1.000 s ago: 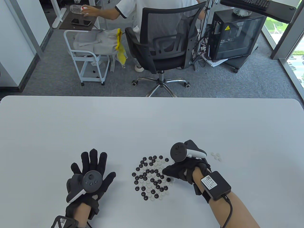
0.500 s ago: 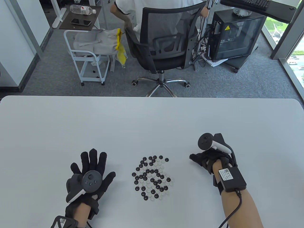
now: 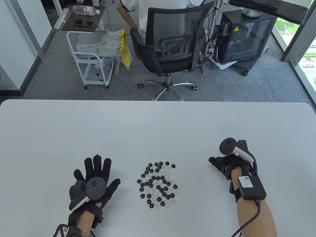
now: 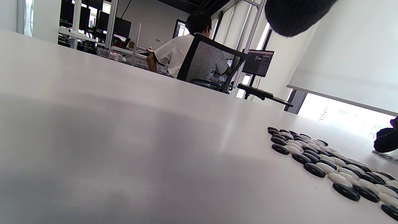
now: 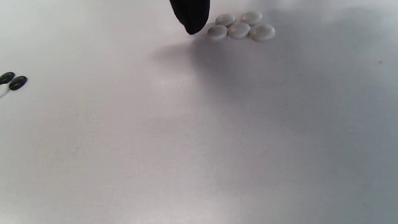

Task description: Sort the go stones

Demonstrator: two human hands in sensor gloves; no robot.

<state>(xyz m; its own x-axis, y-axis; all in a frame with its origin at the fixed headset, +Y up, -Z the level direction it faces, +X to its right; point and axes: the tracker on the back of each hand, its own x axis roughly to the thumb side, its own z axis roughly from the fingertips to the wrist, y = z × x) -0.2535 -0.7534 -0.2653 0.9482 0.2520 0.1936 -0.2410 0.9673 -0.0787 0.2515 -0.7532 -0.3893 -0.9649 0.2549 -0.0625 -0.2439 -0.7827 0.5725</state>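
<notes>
White table (image 3: 158, 128), mixed stones (image 3: 158, 184), left hand (image 3: 92, 181) splayed flat, right hand (image 3: 228, 164) grip unclear, office chair (image 3: 170, 47) behind

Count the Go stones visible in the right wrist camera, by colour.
White Go stones: 6 (5 grouped beside the right hand's fingertip, 1 cut off at the view's left edge)
Black Go stones: 2, at the left edge
Total: 8 visible; the fingertip may hide another white one.
</notes>
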